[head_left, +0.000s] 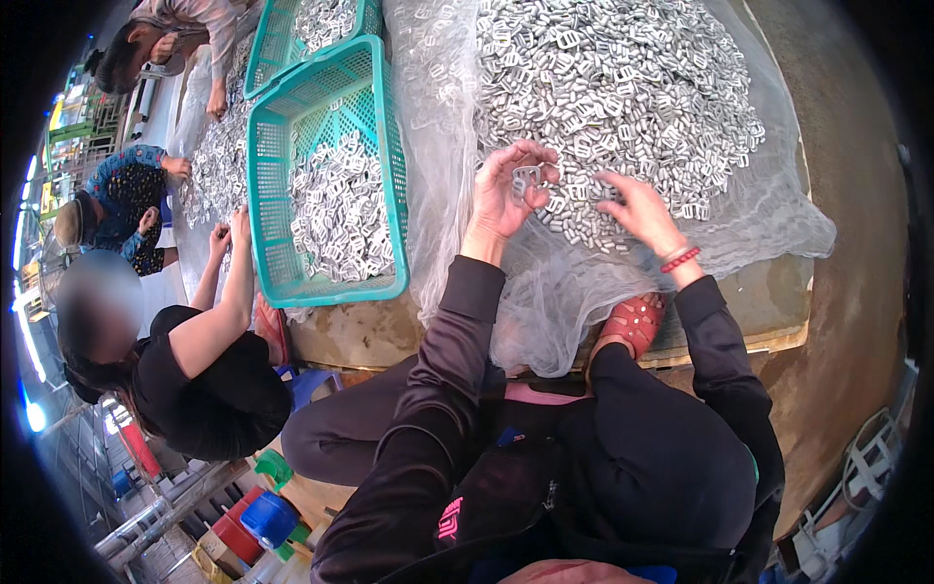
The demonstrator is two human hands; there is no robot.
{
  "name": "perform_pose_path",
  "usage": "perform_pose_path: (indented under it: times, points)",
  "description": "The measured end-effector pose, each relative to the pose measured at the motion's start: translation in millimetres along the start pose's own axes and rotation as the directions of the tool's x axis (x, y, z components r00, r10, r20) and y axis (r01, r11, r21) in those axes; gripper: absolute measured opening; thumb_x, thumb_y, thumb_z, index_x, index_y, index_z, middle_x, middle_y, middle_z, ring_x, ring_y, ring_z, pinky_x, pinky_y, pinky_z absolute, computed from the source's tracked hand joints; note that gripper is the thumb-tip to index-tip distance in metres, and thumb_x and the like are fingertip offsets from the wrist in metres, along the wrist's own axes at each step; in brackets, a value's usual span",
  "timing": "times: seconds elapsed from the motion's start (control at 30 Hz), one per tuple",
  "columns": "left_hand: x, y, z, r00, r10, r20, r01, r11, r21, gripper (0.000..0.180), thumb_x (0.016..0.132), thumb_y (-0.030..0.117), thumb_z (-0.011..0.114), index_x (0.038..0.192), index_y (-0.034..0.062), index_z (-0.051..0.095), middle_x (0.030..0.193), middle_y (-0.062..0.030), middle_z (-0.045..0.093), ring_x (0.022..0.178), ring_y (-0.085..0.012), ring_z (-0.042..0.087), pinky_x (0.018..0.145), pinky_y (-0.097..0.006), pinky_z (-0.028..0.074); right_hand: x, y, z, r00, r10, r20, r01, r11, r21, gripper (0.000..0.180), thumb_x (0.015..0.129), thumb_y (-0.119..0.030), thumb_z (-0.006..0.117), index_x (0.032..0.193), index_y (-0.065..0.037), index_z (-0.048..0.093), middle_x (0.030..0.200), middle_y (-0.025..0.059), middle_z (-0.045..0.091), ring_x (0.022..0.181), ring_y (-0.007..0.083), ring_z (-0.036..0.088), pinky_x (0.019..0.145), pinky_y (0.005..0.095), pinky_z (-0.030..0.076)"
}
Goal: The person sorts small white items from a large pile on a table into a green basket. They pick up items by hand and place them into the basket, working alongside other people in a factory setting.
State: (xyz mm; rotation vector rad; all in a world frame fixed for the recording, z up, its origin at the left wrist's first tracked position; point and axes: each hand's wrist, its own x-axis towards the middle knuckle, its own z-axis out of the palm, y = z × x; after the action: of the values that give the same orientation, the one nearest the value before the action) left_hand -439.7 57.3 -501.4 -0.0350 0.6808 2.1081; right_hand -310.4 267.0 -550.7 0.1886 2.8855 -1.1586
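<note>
My left hand [506, 190] is raised over the near edge of a wide pile of small silver metal parts [613, 88]. Its curled fingers and thumb hold a silver slotted buckle [525, 179]. Close to the pile's near right side is my right hand [640, 212], wearing a red bead bracelet. The right thumb and forefinger are apart, and grey pieces show between them; I see nothing gripped there. Within the pile are slotted buckles and many short rounded pieces, all lying on a translucent mesh sheet [555, 311].
Left of the pile stands a teal plastic basket [389, 195] part-filled with silver buckles, with a second teal basket [255, 58] behind it. Several people sit along the left, hands at another spread of parts [209, 175]. My foot in a red sandal [634, 323] rests beside the mesh.
</note>
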Motion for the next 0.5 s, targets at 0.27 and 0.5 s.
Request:
perform_pose_path:
  times: [0.27, 0.5]
  points:
    - [-4.1, -32.7, -21.1, 0.982, 0.188, -0.031, 0.088, -0.306, 0.948, 0.026, 0.078, 0.020, 0.071, 0.099, 0.0054, 0.066, 0.069, -0.0101, 0.059, 0.077, -0.0250, 0.062, 0.068, -0.035, 0.048, 2.7, -7.6, 4.0, 0.966, 0.227, -0.125, -0.159, 0.900, 0.406, 0.014, 0.084, -0.012, 0.064, 0.094, -0.003, 0.068, 0.076, 0.0056, 0.064, 0.075, 0.0236, 0.063, 0.066, 0.0365, 0.049]
    - [3.8, -43.9, -42.0, 0.985, 0.166, -0.049, 0.080, -0.186, 0.979, 0.030, 0.079, 0.025, 0.070, 0.096, 0.0017, 0.062, 0.090, -0.0184, 0.061, 0.080, -0.0377, 0.061, 0.070, -0.045, 0.048, -12.8, -9.7, -42.5, 0.942, 0.197, 0.271, -0.278, 0.005, 0.961, 0.011, 0.091, -0.013, 0.059, 0.095, -0.003, 0.061, 0.090, 0.0048, 0.063, 0.081, 0.0134, 0.062, 0.059, 0.0244, 0.049]
